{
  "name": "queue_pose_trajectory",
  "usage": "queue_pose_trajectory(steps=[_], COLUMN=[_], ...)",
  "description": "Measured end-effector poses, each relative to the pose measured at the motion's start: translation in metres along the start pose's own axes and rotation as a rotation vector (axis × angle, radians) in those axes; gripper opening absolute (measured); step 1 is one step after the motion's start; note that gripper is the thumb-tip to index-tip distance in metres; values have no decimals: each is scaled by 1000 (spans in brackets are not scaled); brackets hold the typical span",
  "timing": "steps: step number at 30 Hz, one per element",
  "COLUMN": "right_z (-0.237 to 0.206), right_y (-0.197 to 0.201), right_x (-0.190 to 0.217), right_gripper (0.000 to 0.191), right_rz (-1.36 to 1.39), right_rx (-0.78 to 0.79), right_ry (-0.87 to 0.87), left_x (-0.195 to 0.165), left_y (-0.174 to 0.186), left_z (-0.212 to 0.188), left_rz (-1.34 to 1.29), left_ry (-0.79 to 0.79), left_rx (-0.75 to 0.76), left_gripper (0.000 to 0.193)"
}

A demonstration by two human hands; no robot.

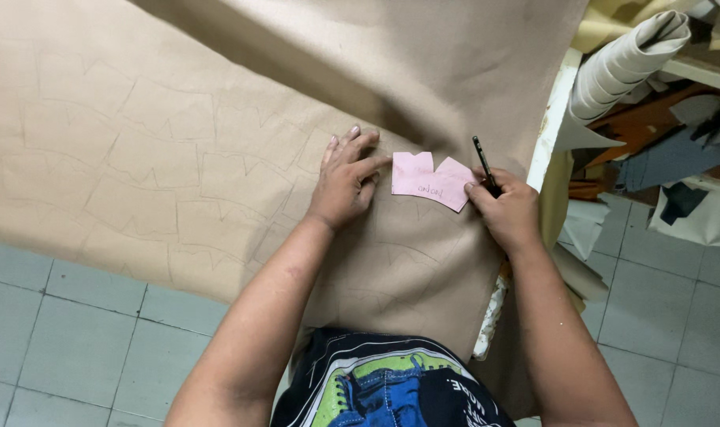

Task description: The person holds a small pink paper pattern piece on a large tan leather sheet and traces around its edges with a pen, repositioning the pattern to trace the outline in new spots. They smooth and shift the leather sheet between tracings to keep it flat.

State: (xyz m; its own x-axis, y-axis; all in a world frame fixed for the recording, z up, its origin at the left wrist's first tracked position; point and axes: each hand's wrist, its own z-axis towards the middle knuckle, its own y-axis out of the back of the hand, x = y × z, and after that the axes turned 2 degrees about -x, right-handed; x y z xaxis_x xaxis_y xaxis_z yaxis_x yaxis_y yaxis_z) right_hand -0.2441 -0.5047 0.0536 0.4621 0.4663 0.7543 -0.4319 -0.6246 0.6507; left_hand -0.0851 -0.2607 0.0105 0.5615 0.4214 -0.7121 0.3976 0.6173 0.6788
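Tan leather sheet (218, 158), smooth and pencil-traced, carries, as I see it, my left hand (346, 180) pressed flat with fingers spread, one notched pink card template (431, 182), then my right hand (506, 207) pinching one black pen (484, 162).

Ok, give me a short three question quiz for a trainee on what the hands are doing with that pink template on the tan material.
1. True or false: the left hand holds the pen.
2. Which thing lies under the pink template? A) tan sheet B) floor tile C) rolled paper
3. Fill in: the tan sheet already carries many traced ______.

Key:
1. False; the right hand holds it, its grip shut on the pen beside the template's right edge.
2. A.
3. Outlines, drawn in rows to the left of the template.
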Motion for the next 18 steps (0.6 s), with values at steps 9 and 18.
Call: queue_pose_trajectory(steps=[9, 18], right_z=[2, -2], right_y=[0, -3], right_x=[6, 2], right_gripper=[32, 28], right_rz=[-38, -39], right_rx=[20, 23], right_ry=[-89, -36], left_x=[-6, -6], left_y=[3, 2], left_z=[3, 1], left_rz=[55, 56], left_ry=[44, 36], left_rx=[50, 28], left_gripper=[41, 43])
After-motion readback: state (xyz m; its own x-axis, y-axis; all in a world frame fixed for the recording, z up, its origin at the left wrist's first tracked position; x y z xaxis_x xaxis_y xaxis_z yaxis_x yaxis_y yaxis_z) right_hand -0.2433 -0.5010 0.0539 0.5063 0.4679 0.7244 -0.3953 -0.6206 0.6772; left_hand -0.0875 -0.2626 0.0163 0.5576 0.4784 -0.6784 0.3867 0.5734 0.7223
